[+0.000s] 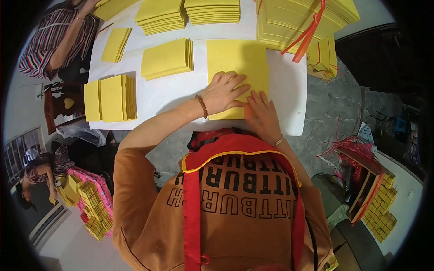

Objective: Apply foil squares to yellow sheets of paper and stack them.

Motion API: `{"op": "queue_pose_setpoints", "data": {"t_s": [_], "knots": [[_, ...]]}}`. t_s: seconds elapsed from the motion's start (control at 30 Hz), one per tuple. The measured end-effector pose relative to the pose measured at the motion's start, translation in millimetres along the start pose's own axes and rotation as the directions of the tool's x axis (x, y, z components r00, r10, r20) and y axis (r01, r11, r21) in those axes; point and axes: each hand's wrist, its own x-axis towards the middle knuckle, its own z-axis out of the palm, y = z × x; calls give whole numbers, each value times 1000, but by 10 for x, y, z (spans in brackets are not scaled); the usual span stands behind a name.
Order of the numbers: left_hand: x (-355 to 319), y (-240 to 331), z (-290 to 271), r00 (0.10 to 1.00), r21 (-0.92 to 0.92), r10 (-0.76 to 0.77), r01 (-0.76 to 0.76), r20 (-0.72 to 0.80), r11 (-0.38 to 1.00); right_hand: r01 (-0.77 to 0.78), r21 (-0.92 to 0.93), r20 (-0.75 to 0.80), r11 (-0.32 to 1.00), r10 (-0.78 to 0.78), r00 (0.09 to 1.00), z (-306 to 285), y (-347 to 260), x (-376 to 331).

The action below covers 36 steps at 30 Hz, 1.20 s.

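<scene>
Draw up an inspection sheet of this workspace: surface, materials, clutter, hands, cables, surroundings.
Surface: white tabletop, partly covered by yellow stacks.
Materials: yellow sheet lies flat beneath both hands.
Clutter: red strips drape over the large yellow pile at the far right.
Hands: left hand spread on the sheet; right hand, slightly blurred, at its right edge.
Cables: thin black cord along the person's right side, purpose unclear.
Surroundings: striped-shirt co-worker far left; second person near left, beside yellow bundles; red strings at right; grey floor.
</scene>
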Motion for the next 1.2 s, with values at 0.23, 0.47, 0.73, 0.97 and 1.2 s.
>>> {"op": "queue_pose_setpoints", "data": {"t_s": [0.23,0.47,0.73,0.97,1.2], "knots": [[111,265,120,996,403,-48,76,-80,912,-114,971,-45,212,625,779,-174,295,118],[-60,-334,-674,868,-72,-135,115,-478,991,-211,949,2,235,663,749,-138,264,81],[-1115,-1357,-354,851,453,-464,524,-246,721,-263,922,17,284,649,761,-58,231,105],[-1223,-1401,-162,832,398,-555,518,-28,757,-234,913,-25,334,617,786,-22,245,82],[-1202,-1364,-208,804,382,-594,538,37,752,-163,859,-155,485,551,820,11,257,126]]}}
